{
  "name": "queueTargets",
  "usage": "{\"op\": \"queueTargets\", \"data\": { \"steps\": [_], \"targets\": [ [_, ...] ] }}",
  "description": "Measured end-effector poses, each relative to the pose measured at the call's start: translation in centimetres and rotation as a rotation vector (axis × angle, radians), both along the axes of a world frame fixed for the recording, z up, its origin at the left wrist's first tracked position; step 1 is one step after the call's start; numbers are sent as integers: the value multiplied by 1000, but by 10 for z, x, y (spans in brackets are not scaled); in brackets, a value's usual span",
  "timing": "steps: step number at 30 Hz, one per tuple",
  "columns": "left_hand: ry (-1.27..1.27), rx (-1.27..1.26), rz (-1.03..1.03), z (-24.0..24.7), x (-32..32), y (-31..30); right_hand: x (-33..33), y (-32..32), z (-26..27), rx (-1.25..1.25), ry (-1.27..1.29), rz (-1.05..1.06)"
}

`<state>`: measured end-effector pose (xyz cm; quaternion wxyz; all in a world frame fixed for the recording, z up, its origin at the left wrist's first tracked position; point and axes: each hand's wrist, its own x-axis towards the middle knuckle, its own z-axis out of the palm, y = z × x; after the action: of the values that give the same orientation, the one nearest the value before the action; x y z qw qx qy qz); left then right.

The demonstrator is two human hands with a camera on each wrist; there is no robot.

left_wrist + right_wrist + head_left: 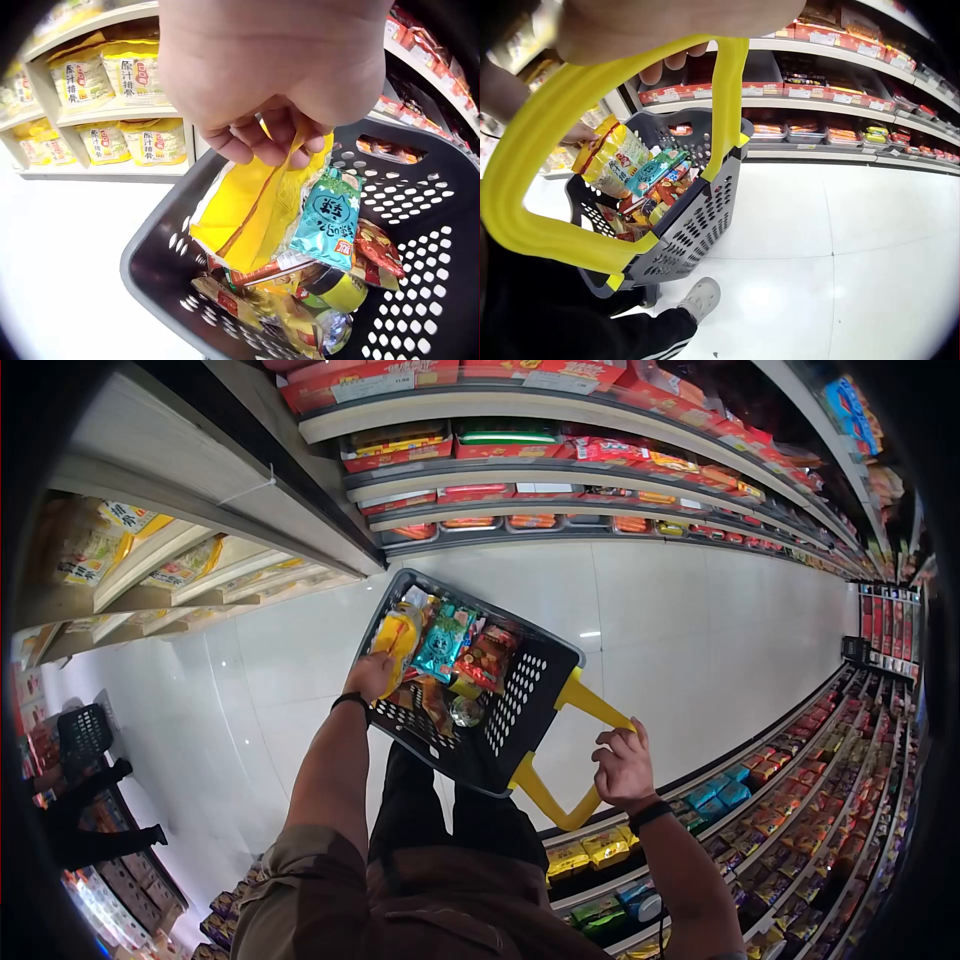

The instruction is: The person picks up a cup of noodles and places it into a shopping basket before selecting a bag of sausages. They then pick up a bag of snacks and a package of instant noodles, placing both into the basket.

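My left hand (370,675) pinches the yellow top of a bag of noodles (251,214) at the left side of a dark grey shopping basket (540,640). In the left wrist view the bag hangs from the fingertips, its lower end down among the groceries. Beside it stands a teal snack packet (330,221), with a red packet (377,247) to its right. Under these lie several more packs and a yellow-and-black container (341,289). My right hand (625,763) grips the basket's yellow handle (547,240), fingers curled around its far end.
Shelves (112,105) at the left carry similar yellow noodle bags. Ahead run long shelves (520,470) of red boxes and trays; packet-filled racks (780,820) line the right. At the far left, another basket (85,730) is beside a person's dark-clothed legs (90,810).
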<state>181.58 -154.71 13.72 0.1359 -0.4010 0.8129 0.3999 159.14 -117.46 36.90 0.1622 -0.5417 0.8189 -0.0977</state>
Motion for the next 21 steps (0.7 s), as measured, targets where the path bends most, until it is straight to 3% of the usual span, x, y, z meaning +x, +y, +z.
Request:
{"op": "queueTargets", "data": {
  "steps": [5, 16, 17, 19, 21],
  "targets": [
    [-13, -113, -109, 36, 12, 13, 1, 5, 0, -39, 38, 23],
    [-116, -285, -237, 244, 59, 14, 3, 17, -13, -253, 22, 21],
    [-115, -314, -219, 261, 63, 12, 3, 18, -15, -264, 17, 14],
    [-180, -128, -142, 290, 72, 8, 2, 20, -16, -307, 10, 24],
    [-157, -20, 80, 321, 76, 7, 3, 22, -18, -319, -7, 12]
  ]
}}
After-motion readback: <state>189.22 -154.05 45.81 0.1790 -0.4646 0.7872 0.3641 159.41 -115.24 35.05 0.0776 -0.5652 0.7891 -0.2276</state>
